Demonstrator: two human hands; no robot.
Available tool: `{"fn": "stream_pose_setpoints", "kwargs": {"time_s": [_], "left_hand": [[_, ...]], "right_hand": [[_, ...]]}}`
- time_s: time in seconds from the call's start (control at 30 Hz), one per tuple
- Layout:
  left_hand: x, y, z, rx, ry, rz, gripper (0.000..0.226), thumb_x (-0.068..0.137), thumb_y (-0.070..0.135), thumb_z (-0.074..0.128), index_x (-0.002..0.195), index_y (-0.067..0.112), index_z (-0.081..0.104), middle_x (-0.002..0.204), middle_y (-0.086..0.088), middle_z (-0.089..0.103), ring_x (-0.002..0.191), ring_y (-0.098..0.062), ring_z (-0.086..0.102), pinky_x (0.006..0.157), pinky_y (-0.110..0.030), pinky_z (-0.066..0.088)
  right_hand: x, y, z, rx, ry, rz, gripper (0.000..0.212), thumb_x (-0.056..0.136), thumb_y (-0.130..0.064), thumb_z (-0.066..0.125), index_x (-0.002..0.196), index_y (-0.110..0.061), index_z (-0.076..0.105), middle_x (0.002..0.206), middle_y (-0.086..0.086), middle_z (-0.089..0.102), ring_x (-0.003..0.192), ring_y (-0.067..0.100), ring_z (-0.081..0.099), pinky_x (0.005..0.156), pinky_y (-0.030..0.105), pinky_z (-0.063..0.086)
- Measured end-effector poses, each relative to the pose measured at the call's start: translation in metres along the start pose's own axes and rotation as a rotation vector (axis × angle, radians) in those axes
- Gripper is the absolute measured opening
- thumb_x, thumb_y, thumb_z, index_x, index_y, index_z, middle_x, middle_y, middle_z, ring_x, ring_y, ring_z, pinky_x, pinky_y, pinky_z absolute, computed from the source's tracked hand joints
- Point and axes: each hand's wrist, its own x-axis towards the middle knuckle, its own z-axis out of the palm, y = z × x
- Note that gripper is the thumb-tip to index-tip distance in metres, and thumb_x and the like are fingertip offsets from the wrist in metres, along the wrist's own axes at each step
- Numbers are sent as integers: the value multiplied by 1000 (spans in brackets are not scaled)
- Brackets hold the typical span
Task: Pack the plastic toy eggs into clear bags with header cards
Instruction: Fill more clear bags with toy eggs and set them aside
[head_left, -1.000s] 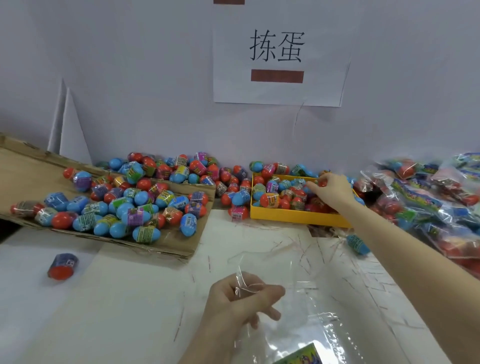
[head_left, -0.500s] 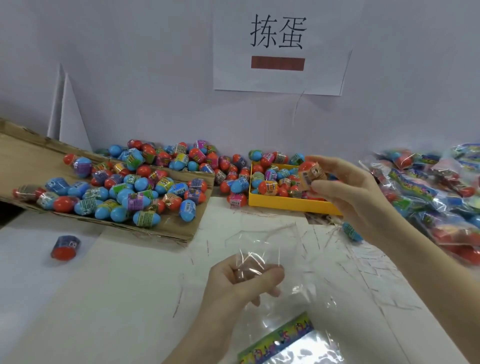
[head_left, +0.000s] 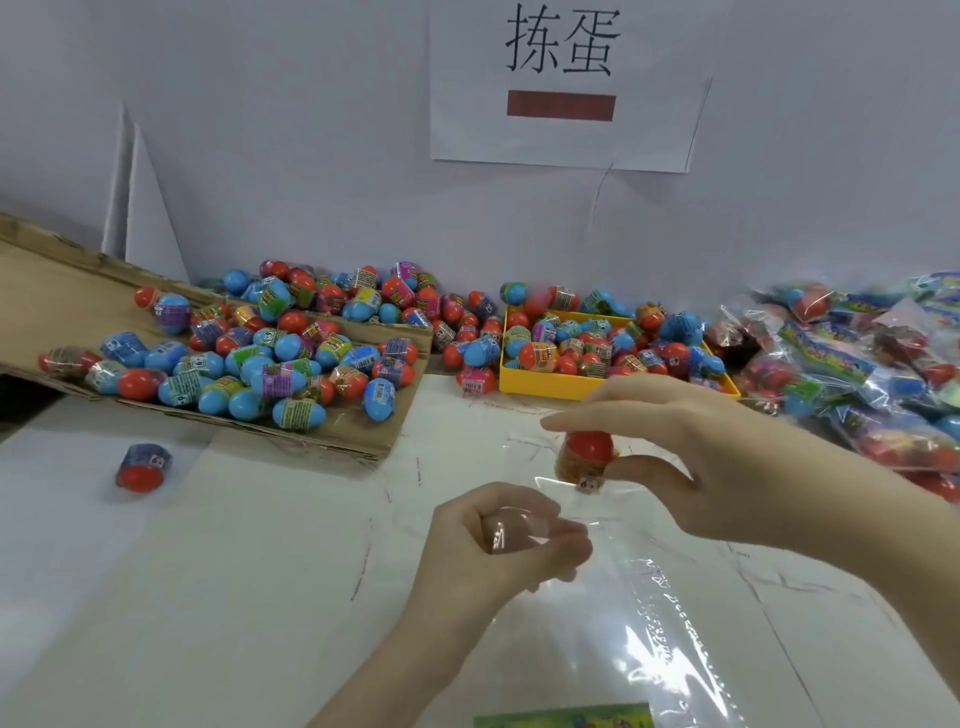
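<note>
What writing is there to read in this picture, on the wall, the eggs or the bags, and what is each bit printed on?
"拣蛋": large black characters on the white paper sign taped to the wall.
Red-brown bar under the characters: any text on it is unreadable.
Wrappers on the toy eggs: printed, but too small to read.
Egg held by the right hand: its label is blurred.
Header card in the clear bag: colourful print, unreadable.

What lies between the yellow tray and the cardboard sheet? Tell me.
Head view: loose toy eggs heaped against the wall between the yellow tray and the cardboard sheet.
</note>
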Motion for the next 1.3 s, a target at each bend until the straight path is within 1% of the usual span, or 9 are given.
{"fn": "stream_pose_setpoints", "kwargs": {"time_s": [0.13,0.33,0.47,0.6,0.73,0.93,1.07,1.2,1.3], "left_hand": [[-1,-1,1,9,25,6,24,61,-5,79,61,18,71,67,-8,73,50,-15,65,45,-15,43],[-1,0,3,13,31,3,31,58,1,84,71,28,75,66,-6,73,57,-14,68,53,-16,49],[-2,-1,3,39,7,3,27,57,7,83,75,26,76,69,-2,74,60,-11,69,55,-15,49],[-2,-2,2,74,9,0,27,63,1,81,77,23,73,75,0,75,60,-11,68,57,-16,51],[-2,-2,2,106,-7,24,27,65,3,81,80,24,73,79,-1,74,62,-12,67,60,-17,53],[-1,-4,3,127,-18,-1,32,53,28,78,85,29,71,81,3,74,69,-12,68,67,-20,55],[2,-6,0,89,-17,-75,28,61,14,81,86,19,71,75,0,72,67,-11,68,60,-18,53],[5,-6,-2,33,-62,-128,30,65,3,77,92,14,69,70,0,71,61,-10,65,55,-17,50],[5,-7,-2,-1,-71,-147,35,59,11,72,94,12,67,76,-2,72,59,-10,64,53,-18,48]], "right_hand": [[9,2,-2,56,-117,76,45,89,-21,57,128,-39,44,101,-29,44,82,-21,40,74,-1,35],[9,1,1,359,-95,126,30,84,-17,60,92,-44,50,93,-23,58,80,-2,60,74,14,50],[9,-3,8,503,-104,185,20,80,-26,58,92,-40,49,89,-17,59,72,1,63,69,17,53],[9,-8,10,582,-88,239,30,62,-43,55,91,-40,47,88,-15,58,61,4,63,63,22,55],[12,-8,16,527,-71,231,17,70,-38,63,81,-36,51,81,-14,61,55,2,60,55,17,52],[11,-7,28,392,-4,227,26,60,-62,45,78,-44,48,73,-14,67,69,-5,59,60,6,44],[11,-2,30,330,-72,182,35,58,-70,33,80,-49,48,75,-25,57,81,-14,51,66,5,42],[9,2,36,279,-153,103,32,49,-78,40,75,-60,48,91,-33,49,99,-14,27,76,5,26],[11,6,38,285,-240,20,35,54,-75,48,81,-55,58,101,-32,46,104,-11,27,87,12,22]]}}
